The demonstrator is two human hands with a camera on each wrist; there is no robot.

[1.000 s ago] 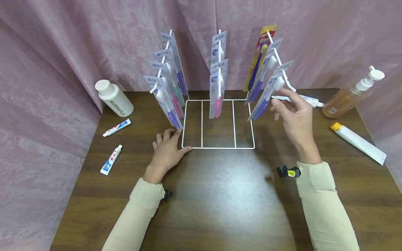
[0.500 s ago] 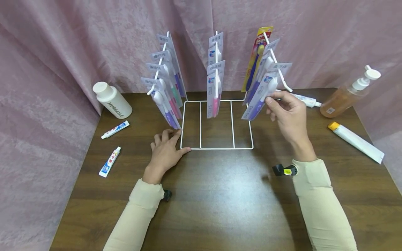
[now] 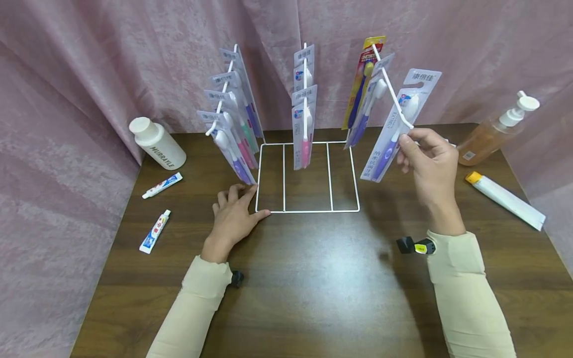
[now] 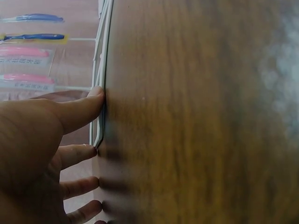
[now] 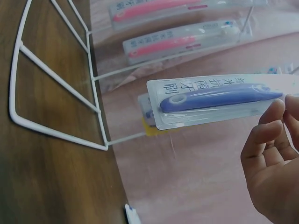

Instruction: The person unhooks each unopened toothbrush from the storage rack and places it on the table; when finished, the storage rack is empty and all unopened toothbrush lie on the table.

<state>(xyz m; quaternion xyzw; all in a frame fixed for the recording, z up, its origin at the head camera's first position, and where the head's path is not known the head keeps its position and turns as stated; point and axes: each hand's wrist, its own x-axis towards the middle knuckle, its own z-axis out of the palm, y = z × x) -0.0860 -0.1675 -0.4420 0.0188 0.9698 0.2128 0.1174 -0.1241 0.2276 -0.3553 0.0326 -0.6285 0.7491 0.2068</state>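
My right hand [image 3: 434,161] pinches the edge of a packaged purple toothbrush [image 3: 388,151] between thumb and fingers. This pack tilts, its top leaning right. Its hanging hole shows to the right of the rack's right hook [image 3: 390,89], and the hook's bent tip overlaps the pack. In the right wrist view the purple handle [image 5: 215,99] faces the camera. My left hand [image 3: 232,219] rests on the table with fingers spread, thumb and forefinger at the front left corner of the white wire rack [image 3: 309,212]. In the left wrist view the thumb touches the rack's wire [image 4: 103,70].
More packaged toothbrushes hang on the left hook [image 3: 230,74], the middle hook [image 3: 306,74] and the right hook, including a yellow-red pack [image 3: 358,84]. Around stand a white bottle [image 3: 158,144], small toothpaste tubes [image 3: 155,231], a pump bottle [image 3: 490,136] and a white tube [image 3: 510,201]. A pink curtain [image 3: 179,59] hangs behind.
The front purple toothbrush pack has turned to face the camera and come off the right hook, moving right with my right hand. The left hand stays at the rack's corner.
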